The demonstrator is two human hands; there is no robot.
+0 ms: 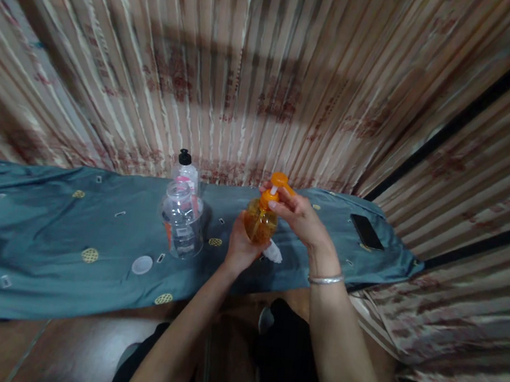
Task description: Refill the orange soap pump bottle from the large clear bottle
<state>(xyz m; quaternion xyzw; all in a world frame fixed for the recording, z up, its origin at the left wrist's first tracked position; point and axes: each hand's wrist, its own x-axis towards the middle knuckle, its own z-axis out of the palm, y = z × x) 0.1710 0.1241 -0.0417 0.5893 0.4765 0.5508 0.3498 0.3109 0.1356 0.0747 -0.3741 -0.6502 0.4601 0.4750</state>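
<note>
A clear pump bottle (260, 224) with amber liquid stands at the middle of the cloth-covered surface. My left hand (243, 245) is wrapped round the lower body of this bottle. Up at its neck, my right hand (299, 215) has its fingers closed on the orange pump top (271, 198), below the raised pump head. A crumpled white tissue-like piece (274, 252) lies by the base of the bottle. To the left stand an open clear plastic jar (183, 225) and, behind it, a bottle with a black cap (185, 159).
A blue-green patterned cloth (116, 223) covers the long surface. On it are a round white lid (142, 264) near the front and a black phone (367, 232) at the right. Pleated curtains (250, 79) hang right behind, and a dark bar runs along the right side.
</note>
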